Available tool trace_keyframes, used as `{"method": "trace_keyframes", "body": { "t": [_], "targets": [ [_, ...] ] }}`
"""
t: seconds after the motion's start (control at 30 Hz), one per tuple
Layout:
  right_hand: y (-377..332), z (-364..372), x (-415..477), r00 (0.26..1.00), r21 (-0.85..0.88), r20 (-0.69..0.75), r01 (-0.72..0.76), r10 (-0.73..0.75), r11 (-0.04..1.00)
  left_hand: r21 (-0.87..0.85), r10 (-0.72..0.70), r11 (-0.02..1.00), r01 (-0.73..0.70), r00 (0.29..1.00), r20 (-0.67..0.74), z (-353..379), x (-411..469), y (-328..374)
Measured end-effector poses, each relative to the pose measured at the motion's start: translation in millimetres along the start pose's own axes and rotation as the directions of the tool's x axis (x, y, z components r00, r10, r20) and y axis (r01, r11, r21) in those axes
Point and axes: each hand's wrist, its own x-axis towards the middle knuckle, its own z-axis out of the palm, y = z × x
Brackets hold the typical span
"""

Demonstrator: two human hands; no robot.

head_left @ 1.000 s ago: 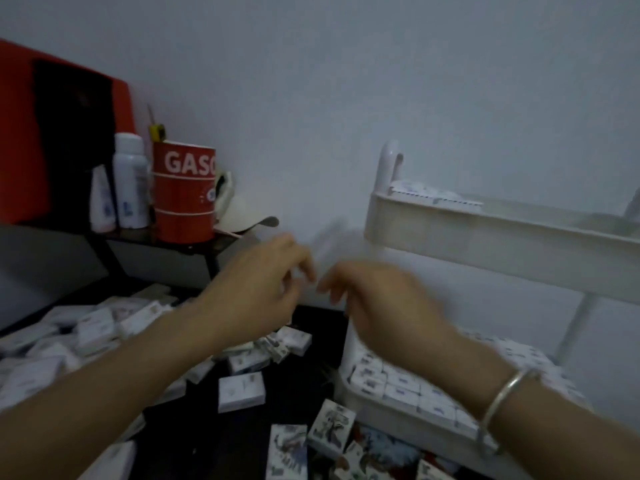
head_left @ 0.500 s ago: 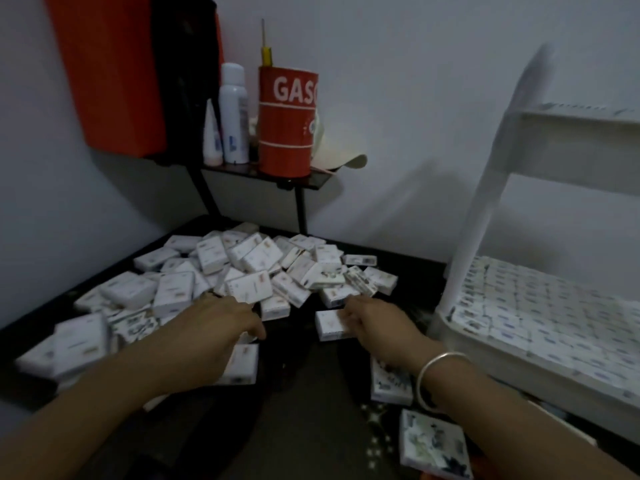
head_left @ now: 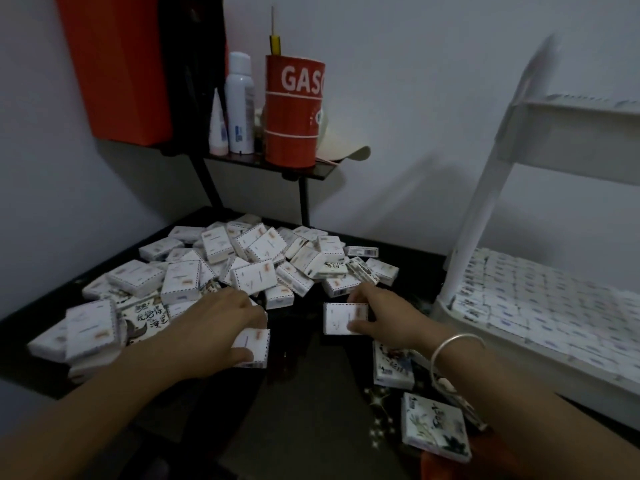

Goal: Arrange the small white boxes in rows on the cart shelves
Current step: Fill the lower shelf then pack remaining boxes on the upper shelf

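- Red can [head_left: 292, 112]: I read "GASO" in white capitals, cut off at the edge.
- Small white boxes [head_left: 256, 277]: print too blurred for me to read.

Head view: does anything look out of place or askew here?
Loose white boxes lie jumbled and tilted in a heap on the dark table, several picture-side up; the cart shelf rows look tidy.

Matt card, smooth plastic, polished metal.
The small white boxes [head_left: 256, 271] look like matt printed card; the cart [head_left: 481, 209] is smooth white plastic; the dark tabletop [head_left: 301, 393] is glossy; the red can [head_left: 292, 119] has a soft sheen; the bracelet [head_left: 450, 344] is shiny metal.
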Motion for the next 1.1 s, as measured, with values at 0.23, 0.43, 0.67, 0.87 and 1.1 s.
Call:
{"method": "trace_keyframes", "body": {
  "t": [0.23,0.43,0.67,0.87,1.1],
  "targets": [
    [2.3,-10.1,-24.5,0.977,0.221,-0.214,0.024,0.024,0.975,-0.226,0.006,0.974,-0.013,0.999,-0.034,-9.6,12.3,25.0],
    [2.9,-71.8,-69.2,0.932,0.324,-0.362,0.108,0.018,0.940,-0.599,-0.039,0.800,-0.029,0.994,-0.099,-42.0,46.2,62.7],
    [8.4,-183.5,-127.9,0.814,0.155,-0.579,0.166,-0.047,0.974,-0.793,0.058,0.575,-0.204,0.976,-0.209,-120.9,91.8,108.9],
    [21.8,-283.6,-149.4,0.620,0.005,-0.779,0.156,-0.094,0.988,-0.755,0.140,0.488,-0.439,0.893,-0.428,-207.8,138.1,152.3],
    [72.9,-358.2,-131.3,0.506,-0.033,-0.862,-0.121,0.033,0.992,-0.668,-0.077,0.442,-0.599,0.717,-0.693,-288.4,184.9,206.1]
  ]
}}
